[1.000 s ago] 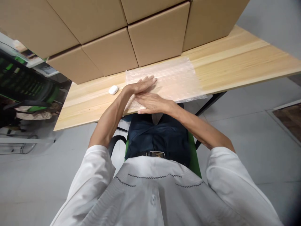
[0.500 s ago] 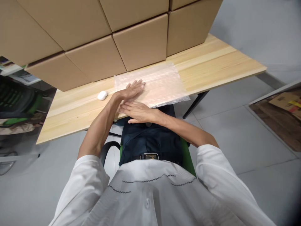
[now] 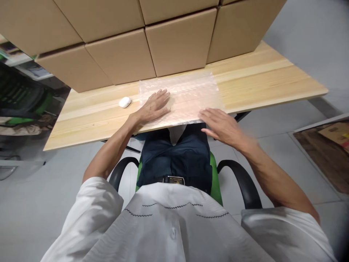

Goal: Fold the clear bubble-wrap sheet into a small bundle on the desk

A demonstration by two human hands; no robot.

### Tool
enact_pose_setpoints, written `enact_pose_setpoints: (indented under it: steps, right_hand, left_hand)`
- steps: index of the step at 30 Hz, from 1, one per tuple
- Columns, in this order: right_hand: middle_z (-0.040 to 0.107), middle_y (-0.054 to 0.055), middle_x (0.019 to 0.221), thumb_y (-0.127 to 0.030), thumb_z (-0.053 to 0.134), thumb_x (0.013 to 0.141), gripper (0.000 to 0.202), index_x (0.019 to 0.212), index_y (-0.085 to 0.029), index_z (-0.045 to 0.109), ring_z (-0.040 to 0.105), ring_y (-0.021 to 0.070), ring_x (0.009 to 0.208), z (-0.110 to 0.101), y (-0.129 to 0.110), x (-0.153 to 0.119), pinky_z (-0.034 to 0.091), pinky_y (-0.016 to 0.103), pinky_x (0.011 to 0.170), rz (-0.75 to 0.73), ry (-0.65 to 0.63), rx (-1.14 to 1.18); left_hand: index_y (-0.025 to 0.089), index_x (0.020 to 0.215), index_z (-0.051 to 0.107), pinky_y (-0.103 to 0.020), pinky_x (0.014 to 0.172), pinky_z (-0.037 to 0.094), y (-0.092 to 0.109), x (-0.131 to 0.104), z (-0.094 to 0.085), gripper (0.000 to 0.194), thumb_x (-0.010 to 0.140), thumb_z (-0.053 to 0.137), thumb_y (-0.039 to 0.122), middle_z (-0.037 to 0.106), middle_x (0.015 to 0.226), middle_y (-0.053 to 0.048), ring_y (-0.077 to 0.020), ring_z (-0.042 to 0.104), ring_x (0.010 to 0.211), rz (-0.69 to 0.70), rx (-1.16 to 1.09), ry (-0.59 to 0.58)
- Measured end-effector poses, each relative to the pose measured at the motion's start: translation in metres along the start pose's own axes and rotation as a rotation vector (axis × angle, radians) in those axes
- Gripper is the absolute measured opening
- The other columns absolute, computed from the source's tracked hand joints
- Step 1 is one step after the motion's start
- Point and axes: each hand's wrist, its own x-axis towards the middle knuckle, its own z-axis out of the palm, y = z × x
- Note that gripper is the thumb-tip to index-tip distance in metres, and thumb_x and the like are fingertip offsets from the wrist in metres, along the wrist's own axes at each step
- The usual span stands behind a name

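A clear sheet of bubble wrap [image 3: 188, 89] lies flat on the wooden table [image 3: 259, 85], its near edge reaching the table's front edge. My left hand [image 3: 155, 105] rests palm down on the left part of the sheet, fingers stretched out. At the near right corner of the sheet is my right hand [image 3: 220, 123], its fingers extended over the edge and the thumb held apart. Neither hand grips anything. A small white rounded case [image 3: 125, 102] sits on the table left of the sheet.
Stacked cardboard boxes [image 3: 180, 45] line the back of the table, close behind the sheet. I sit on a green chair with black armrests [image 3: 242, 178]. On the floor at the right is a framed area with a piece of cardboard [image 3: 336, 134].
My right hand has moved from beside my left hand to the sheet's near right corner. My left hand stays on the sheet. The camera view has shifted slightly.
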Motion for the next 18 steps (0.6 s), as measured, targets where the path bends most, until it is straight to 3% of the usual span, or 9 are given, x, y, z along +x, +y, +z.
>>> enact_pose_setpoints:
  steps: [5,8,13,18]
  right_hand:
    - [0.072,0.017,0.193,-0.04,0.052,0.131,0.065,0.192,-0.028,0.069,0.066,0.0454,0.184,-0.004,0.019,-0.025,0.054,0.08,0.152,0.146,0.076,0.04]
    - [0.079,0.014,0.186,-0.037,0.047,0.13,0.063,0.184,-0.03,0.077,0.073,0.0429,0.177,0.001,0.018,-0.021,0.06,0.078,0.149,0.168,0.135,0.072]
    - [0.089,0.009,0.172,-0.034,0.049,0.127,0.06,0.173,-0.034,0.087,0.082,0.0392,0.167,0.004,0.02,-0.014,0.068,0.075,0.14,0.159,0.188,0.086]
    - [0.091,0.008,0.167,-0.036,0.048,0.126,0.061,0.171,-0.036,0.089,0.084,0.0409,0.162,-0.003,0.031,-0.018,0.068,0.077,0.138,0.191,0.197,0.078]
  left_hand:
    - [0.031,0.211,0.037,-0.062,0.171,0.017,0.007,-0.071,0.008,0.138,0.107,0.043,0.121,0.026,0.221,-0.01,-0.0445,0.024,0.208,0.01,-0.015,-0.042]
    - [0.03,0.206,0.049,-0.068,0.171,0.014,0.005,-0.101,0.025,0.129,0.108,0.054,0.114,0.038,0.217,-0.013,-0.0475,0.03,0.206,0.017,0.095,-0.033]
    - [0.035,0.19,0.073,-0.062,0.169,0.03,-0.004,-0.114,0.042,0.085,0.125,0.042,0.081,0.06,0.206,-0.011,-0.0362,0.049,0.199,0.009,0.103,0.077]
    - [0.04,0.156,0.096,-0.067,0.165,0.041,-0.003,-0.115,0.039,0.078,0.118,0.051,0.091,0.088,0.176,-0.007,-0.0373,0.072,0.182,-0.071,-0.157,0.231]
